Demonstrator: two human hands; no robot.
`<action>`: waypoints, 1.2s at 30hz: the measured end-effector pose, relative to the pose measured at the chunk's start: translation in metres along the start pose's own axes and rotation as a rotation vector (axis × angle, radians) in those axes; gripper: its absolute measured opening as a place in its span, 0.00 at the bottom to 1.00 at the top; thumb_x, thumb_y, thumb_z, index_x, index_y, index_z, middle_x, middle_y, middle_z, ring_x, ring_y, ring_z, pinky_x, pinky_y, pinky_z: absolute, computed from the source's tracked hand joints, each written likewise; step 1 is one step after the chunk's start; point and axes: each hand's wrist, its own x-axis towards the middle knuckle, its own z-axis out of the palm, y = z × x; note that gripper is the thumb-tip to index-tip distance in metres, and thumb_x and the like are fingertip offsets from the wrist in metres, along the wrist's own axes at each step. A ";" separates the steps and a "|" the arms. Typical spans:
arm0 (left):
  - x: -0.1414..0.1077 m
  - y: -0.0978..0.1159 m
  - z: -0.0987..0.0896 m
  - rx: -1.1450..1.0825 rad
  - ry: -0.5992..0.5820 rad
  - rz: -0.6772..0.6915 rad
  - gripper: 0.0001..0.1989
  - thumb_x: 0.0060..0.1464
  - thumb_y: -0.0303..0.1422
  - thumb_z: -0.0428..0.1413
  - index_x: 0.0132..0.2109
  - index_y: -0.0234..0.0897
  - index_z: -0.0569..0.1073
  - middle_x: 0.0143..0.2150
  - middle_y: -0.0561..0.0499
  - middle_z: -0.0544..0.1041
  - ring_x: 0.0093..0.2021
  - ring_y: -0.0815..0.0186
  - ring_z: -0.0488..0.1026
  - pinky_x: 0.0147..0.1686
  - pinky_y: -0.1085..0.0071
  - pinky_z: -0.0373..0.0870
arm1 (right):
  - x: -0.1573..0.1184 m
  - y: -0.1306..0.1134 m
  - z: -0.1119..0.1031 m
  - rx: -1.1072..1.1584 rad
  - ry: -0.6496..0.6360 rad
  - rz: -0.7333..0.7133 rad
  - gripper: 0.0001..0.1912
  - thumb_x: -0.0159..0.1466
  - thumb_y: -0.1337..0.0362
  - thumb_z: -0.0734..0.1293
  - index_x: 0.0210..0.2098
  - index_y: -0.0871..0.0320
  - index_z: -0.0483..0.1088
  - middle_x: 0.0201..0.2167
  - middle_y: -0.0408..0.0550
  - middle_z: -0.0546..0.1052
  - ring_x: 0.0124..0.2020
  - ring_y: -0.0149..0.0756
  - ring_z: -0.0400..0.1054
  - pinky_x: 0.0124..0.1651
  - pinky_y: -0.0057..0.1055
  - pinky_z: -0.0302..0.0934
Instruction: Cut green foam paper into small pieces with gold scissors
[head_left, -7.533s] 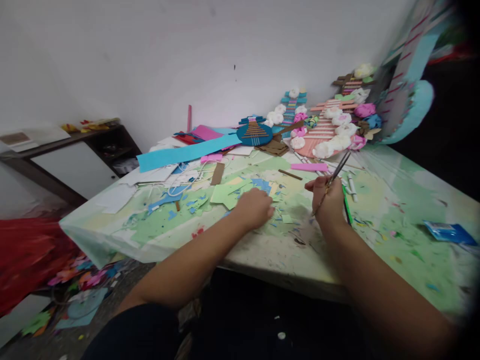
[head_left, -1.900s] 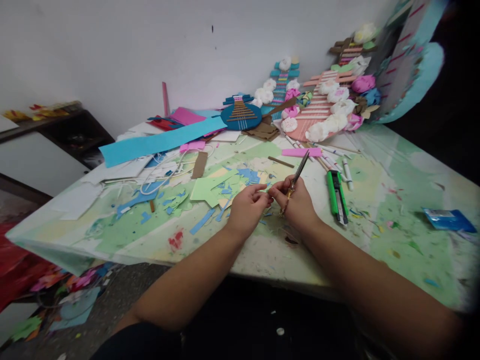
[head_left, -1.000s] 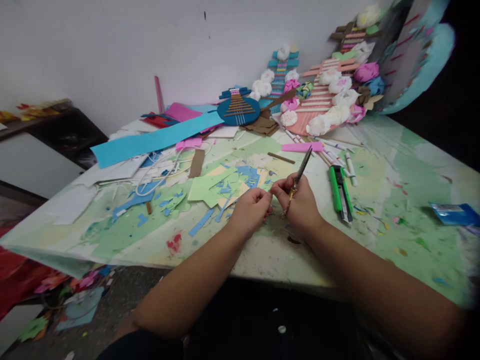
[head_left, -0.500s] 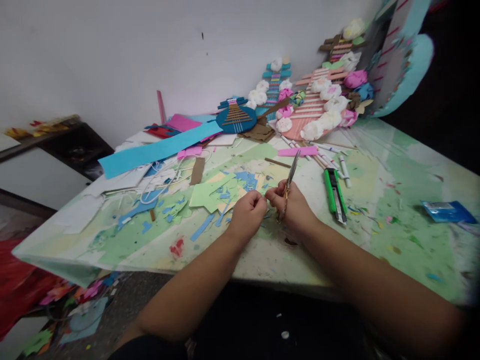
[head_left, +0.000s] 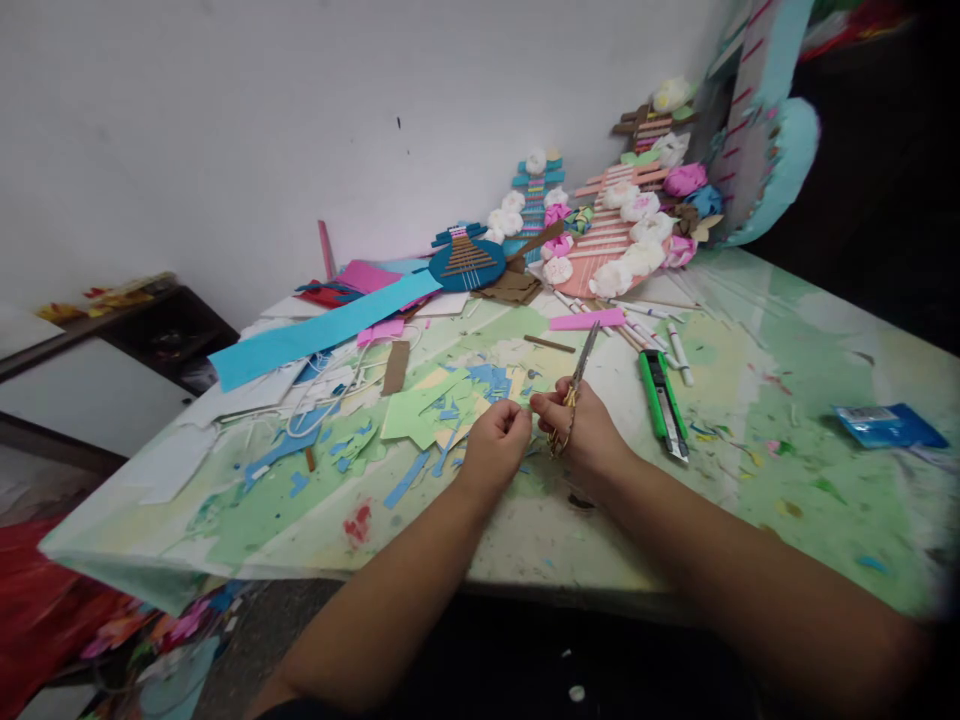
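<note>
My right hand (head_left: 589, 425) is wrapped round a pair of scissors (head_left: 581, 370) with gold handles, their blades pointing up and away. Its thumb and forefinger reach toward my left hand (head_left: 497, 440), which is closed in a pinch. Whatever the left fingers hold is too small or too hidden to make out. Both hands are over the front middle of the table. Pale green paper (head_left: 420, 410) and blue paper scraps (head_left: 491, 380) lie just beyond the left hand. To the right of the right hand lies a green utility knife (head_left: 663, 405).
A long turquoise strip (head_left: 322, 330) crosses the back left near tangled white cord (head_left: 304, 420). Markers (head_left: 679, 355) and a pink strip (head_left: 585, 319) lie behind the knife. Paper instruments with flowers (head_left: 615, 240) lean against the wall. A blue packet (head_left: 889, 425) is at right.
The view has shifted slightly, so the tabletop things appear a little lower. My hands have stayed close together, and the scissors are still in my right hand.
</note>
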 end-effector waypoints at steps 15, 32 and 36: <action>0.003 0.004 -0.004 -0.499 -0.014 -0.203 0.09 0.40 0.35 0.53 0.28 0.33 0.65 0.21 0.54 0.69 0.22 0.74 0.66 0.24 0.75 0.64 | 0.006 0.004 -0.004 0.088 -0.111 -0.018 0.18 0.46 0.63 0.67 0.27 0.55 0.50 0.21 0.34 0.65 0.17 0.23 0.56 0.21 0.23 0.48; 0.003 0.001 -0.008 -0.845 -0.226 -0.377 0.08 0.40 0.31 0.55 0.29 0.31 0.66 0.23 0.51 0.71 0.21 0.74 0.68 0.25 0.75 0.66 | 0.005 0.001 -0.005 0.121 -0.152 0.042 0.18 0.45 0.62 0.67 0.27 0.54 0.51 0.19 0.33 0.63 0.16 0.23 0.58 0.19 0.23 0.50; 0.003 0.001 -0.006 -0.832 -0.185 -0.416 0.06 0.39 0.26 0.54 0.30 0.32 0.65 0.22 0.51 0.71 0.22 0.73 0.69 0.25 0.75 0.67 | 0.005 0.000 -0.005 0.113 -0.176 0.026 0.18 0.46 0.62 0.67 0.27 0.54 0.50 0.23 0.34 0.64 0.17 0.24 0.60 0.19 0.24 0.52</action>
